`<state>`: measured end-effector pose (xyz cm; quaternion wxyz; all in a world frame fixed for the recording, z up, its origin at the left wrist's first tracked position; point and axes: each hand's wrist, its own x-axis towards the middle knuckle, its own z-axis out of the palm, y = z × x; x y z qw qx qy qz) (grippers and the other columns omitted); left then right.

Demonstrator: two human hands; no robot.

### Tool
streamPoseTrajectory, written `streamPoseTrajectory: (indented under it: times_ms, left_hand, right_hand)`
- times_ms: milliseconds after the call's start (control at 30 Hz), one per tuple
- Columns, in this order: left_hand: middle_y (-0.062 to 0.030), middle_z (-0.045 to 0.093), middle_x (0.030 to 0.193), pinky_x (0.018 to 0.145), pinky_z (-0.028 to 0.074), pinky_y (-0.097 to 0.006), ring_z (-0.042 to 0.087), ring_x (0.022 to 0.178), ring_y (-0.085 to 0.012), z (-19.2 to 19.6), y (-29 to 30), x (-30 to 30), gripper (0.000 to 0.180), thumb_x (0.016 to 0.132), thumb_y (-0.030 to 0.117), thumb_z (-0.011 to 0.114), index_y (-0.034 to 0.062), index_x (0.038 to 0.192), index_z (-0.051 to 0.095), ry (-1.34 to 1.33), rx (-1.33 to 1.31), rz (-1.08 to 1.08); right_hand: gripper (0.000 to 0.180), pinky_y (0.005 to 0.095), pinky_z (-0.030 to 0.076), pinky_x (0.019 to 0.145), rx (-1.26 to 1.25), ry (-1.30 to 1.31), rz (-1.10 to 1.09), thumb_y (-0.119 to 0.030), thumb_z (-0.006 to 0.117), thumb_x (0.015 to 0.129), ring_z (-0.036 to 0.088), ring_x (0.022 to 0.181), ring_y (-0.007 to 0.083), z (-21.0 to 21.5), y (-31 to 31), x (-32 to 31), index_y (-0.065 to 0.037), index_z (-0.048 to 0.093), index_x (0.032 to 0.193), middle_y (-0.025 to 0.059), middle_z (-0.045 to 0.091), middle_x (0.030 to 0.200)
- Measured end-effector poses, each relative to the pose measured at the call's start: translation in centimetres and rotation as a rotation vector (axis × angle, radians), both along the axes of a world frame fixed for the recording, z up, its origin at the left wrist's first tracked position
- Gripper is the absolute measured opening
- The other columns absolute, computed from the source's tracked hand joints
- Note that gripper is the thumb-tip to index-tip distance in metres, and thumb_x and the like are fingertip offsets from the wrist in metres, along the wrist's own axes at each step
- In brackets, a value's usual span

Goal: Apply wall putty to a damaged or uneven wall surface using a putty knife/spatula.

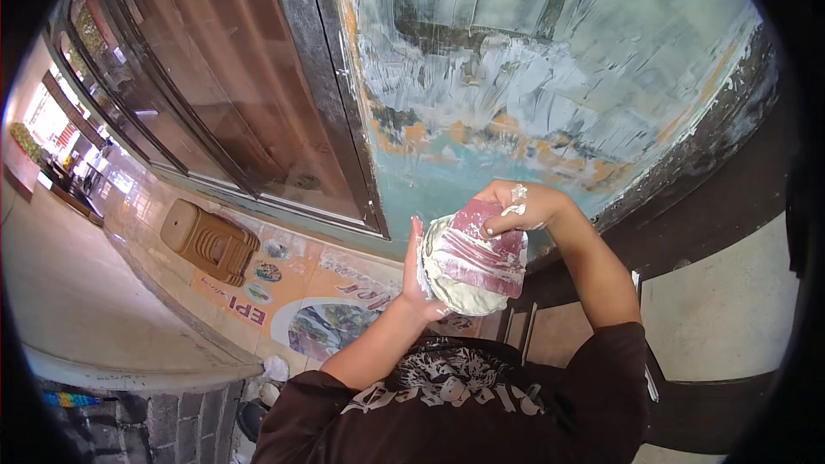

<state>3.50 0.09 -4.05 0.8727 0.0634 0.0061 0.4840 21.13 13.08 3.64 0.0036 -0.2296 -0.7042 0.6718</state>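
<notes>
Dark printed fabric of the person's shirt [447,395] fills the bottom of the view, nearest the lens, and both forearms rise from it toward the wall. Behind everything, the teal wall [550,60] is seen smeared with broad, uneven strokes of whitish filler, orange and dark patches showing through; to its left a brown glazed door [215,77] is framed in dark metal. Below, on the tiled floor, a brown plastic stool [209,242] is lying on its side. A rounded mound of pale putty [455,279] is carried against the left hand [415,279], whose palm is pressed under it with the fingers spread upright along its near edge; what the mound sits on cannot be made out. Such a mass is judged soft, wet and fairly heavy, liable to sag or slide if tipped, so it is best supported flat from beneath. Across its top a reddish flat scraper blade [485,251] is laid, streaked white. It is gripped at its upper edge by the right hand [520,206], fingers closed and curled over it, themselves daubed with filler. The blade is judged thin, springy and slippery where coated, best held by its clean back edge.
</notes>
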Motion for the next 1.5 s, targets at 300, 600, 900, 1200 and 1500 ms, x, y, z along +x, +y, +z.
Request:
streamPoseTrajectory:
  times_ms: [300,600,900,1200,1500]
  left_hand:
    - [-0.0199,0.049,0.142,0.106,0.04,-0.053,0.051,0.126,-0.0373,2.5,1.7,-0.7,0.097,0.089,0.08,0.023,0.0021,0.144,0.04,-0.036,0.076,0.054]
    - [-0.0166,0.046,0.145,0.108,0.036,-0.059,0.047,0.13,-0.0397,5.3,4.0,-2.9,0.09,0.089,0.078,0.028,0.0083,0.145,0.041,0.017,0.052,0.153]
    - [-0.017,0.048,0.144,0.106,0.037,-0.062,0.049,0.128,-0.0417,4.8,6.1,-5.7,0.091,0.087,0.08,0.03,0.01,0.143,0.045,-0.053,0.12,0.069]
    - [-0.0165,0.046,0.145,0.106,0.038,-0.061,0.048,0.129,-0.0404,5.0,7.6,-8.4,0.092,0.088,0.081,0.025,0.0102,0.145,0.042,-0.013,0.08,0.062]
    - [-0.016,0.047,0.145,0.106,0.038,-0.06,0.049,0.129,-0.0393,4.2,8.1,-10.6,0.093,0.088,0.081,0.024,0.0095,0.145,0.041,0.072,0.036,-0.026]
  right_hand:
    - [0.037,0.0223,0.05,0.074,-0.154,0.16,-0.187,-0.006,0.067,0.075,0.063,0.082,0.0057,2.0,0.5,1.6,0.005,0.065,0.111,0.0014,0.07,0.094]
    - [0.034,0.0246,0.054,0.076,0.137,0.345,-0.507,-0.005,0.061,0.081,0.065,0.082,0.0091,12.3,1.9,2.8,0.003,0.064,0.114,0.0039,0.07,0.096]
    - [0.023,0.0237,0.048,0.064,1.117,0.299,-0.785,-0.015,0.061,0.089,0.059,0.073,0.0069,30.3,0.9,-0.9,-0.002,0.063,0.108,-0.0005,0.064,0.081]
    - [0.046,0.0418,0.041,0.084,2.633,-0.468,-1.05,-0.013,0.06,0.085,0.05,0.114,0.025,25.3,4.6,-9.4,-0.011,0.054,0.131,0.0076,0.055,0.132]
    - [0.047,0.0425,0.028,0.094,2.68,-0.553,-1.081,-0.014,0.056,0.086,0.043,0.122,0.0223,20.3,8.4,-9.6,-0.013,0.055,0.133,0.0025,0.05,0.139]
